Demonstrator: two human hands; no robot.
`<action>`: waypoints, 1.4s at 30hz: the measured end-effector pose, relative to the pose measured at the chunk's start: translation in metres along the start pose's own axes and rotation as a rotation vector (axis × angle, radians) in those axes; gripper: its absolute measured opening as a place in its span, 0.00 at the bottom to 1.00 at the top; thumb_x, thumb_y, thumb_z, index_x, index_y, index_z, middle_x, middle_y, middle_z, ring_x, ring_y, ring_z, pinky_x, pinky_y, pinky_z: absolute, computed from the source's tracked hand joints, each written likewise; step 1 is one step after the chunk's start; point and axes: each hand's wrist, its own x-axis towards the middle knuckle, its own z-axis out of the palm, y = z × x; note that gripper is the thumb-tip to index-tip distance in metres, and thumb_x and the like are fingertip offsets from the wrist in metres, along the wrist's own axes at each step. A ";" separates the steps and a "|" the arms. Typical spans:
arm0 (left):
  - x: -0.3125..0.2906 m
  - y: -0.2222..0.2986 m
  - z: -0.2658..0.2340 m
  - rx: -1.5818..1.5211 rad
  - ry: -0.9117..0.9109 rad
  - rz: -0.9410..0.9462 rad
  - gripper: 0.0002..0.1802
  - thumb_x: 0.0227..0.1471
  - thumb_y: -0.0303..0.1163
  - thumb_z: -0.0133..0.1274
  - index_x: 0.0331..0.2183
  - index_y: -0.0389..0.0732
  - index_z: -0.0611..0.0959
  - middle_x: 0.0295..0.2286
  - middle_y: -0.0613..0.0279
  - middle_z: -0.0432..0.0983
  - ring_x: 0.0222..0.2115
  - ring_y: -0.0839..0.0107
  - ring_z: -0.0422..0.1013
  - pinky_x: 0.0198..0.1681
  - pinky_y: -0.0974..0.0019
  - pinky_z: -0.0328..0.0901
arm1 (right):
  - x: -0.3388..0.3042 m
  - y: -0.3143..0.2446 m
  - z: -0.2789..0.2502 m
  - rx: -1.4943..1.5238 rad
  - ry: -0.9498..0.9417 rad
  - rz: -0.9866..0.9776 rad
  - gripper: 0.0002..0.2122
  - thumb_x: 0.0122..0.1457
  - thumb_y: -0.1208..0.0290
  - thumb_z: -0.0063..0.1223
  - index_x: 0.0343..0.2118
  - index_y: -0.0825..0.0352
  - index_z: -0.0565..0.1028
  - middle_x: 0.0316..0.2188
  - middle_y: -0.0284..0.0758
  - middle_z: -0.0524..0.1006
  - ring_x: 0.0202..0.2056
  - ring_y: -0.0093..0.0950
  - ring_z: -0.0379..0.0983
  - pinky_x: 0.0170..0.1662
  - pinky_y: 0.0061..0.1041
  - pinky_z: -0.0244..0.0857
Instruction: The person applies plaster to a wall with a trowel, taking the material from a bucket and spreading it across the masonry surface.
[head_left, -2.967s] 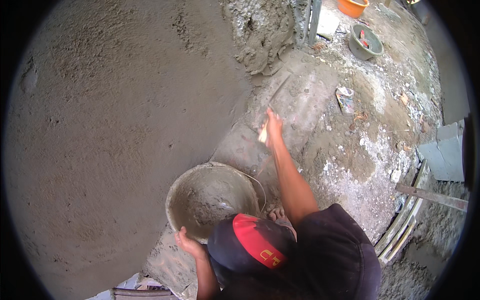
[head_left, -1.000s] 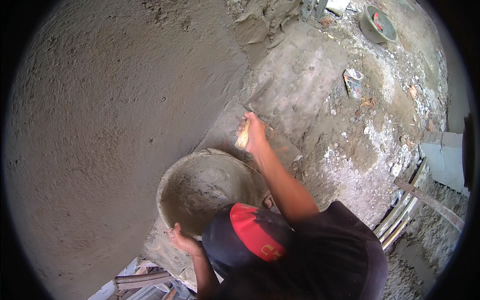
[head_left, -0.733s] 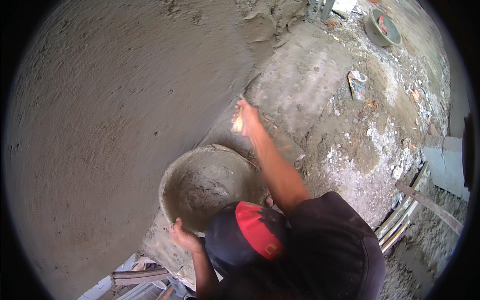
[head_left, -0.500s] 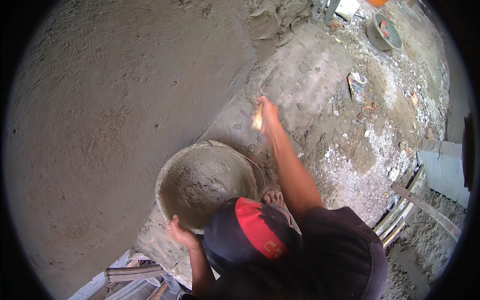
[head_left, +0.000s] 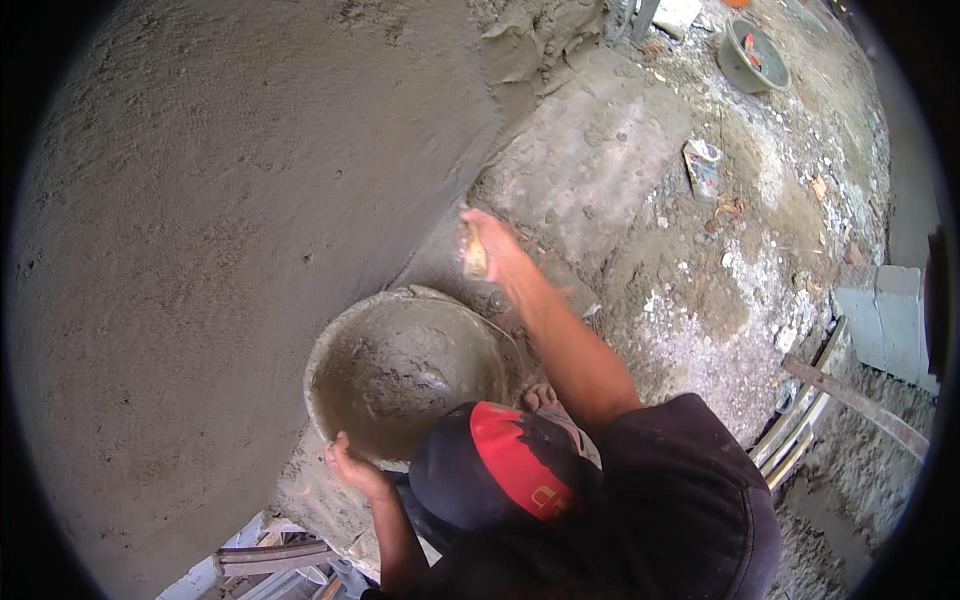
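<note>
A wide round bucket (head_left: 318, 352) of wet grey mortar (head_left: 405, 365) stands at the foot of the wall. My left hand (head_left: 355, 468) is closed on its near left rim. Beyond the bucket, close to the wall's base, my right hand (head_left: 492, 245) grips a tool by its pale wooden handle (head_left: 475, 262). The tool's working end is hidden, so its kind does not show. A thin wire bail (head_left: 508, 340) hangs along the bucket's right side. A black and red cap (head_left: 500, 465) covers part of the near rim.
The rough, mortar-covered wall (head_left: 200, 250) fills the left. Rubble and white flecks cover the ground (head_left: 700, 310) at right, with a crumpled packet (head_left: 703, 168) and a grey tub (head_left: 752, 62) farther off. Wooden strips (head_left: 815, 405) lie at the right; more boards (head_left: 275, 557) lie at lower left.
My right hand has moved left, toward the wall, and slightly nearer with the wooden-handled tool. My left hand stays on the bucket's rim. The whole view has shifted slightly.
</note>
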 end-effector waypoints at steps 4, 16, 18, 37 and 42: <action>0.001 -0.002 -0.008 0.186 -0.025 0.121 0.09 0.51 0.30 0.49 0.28 0.33 0.77 0.32 0.60 0.67 0.36 0.69 0.64 0.43 0.64 0.61 | 0.008 0.006 -0.003 0.173 -0.105 -0.128 0.09 0.56 0.63 0.51 0.29 0.61 0.66 0.15 0.27 0.62 0.14 0.20 0.59 0.16 0.23 0.57; -0.011 0.003 0.006 0.058 0.021 0.036 0.07 0.48 0.29 0.49 0.28 0.35 0.76 0.29 0.62 0.67 0.33 0.71 0.64 0.41 0.67 0.61 | 0.027 -0.021 0.013 0.068 -0.120 -0.235 0.07 0.56 0.68 0.49 0.28 0.64 0.65 0.15 0.30 0.64 0.13 0.23 0.61 0.14 0.26 0.59; -0.013 0.010 0.014 0.015 0.035 -0.024 0.07 0.48 0.29 0.49 0.28 0.35 0.76 0.29 0.62 0.68 0.33 0.71 0.64 0.41 0.67 0.61 | 0.002 -0.024 0.050 -0.014 -0.063 -0.341 0.06 0.57 0.69 0.49 0.30 0.65 0.66 0.15 0.30 0.65 0.13 0.23 0.62 0.13 0.26 0.60; 0.006 -0.018 -0.016 -0.145 -0.018 -0.124 0.14 0.49 0.34 0.50 0.30 0.30 0.77 0.35 0.54 0.72 0.37 0.66 0.66 0.44 0.64 0.62 | -0.020 -0.077 0.094 -0.320 -0.011 -0.667 0.06 0.56 0.70 0.49 0.31 0.66 0.66 0.16 0.31 0.64 0.12 0.22 0.62 0.12 0.26 0.60; -0.005 -0.025 -0.008 0.052 0.020 -0.079 0.16 0.49 0.32 0.51 0.37 0.29 0.78 0.38 0.51 0.71 0.40 0.64 0.66 0.47 0.62 0.60 | -0.067 -0.041 0.089 -0.763 0.045 -0.752 0.11 0.57 0.67 0.48 0.37 0.71 0.69 0.16 0.37 0.69 0.15 0.31 0.70 0.18 0.32 0.66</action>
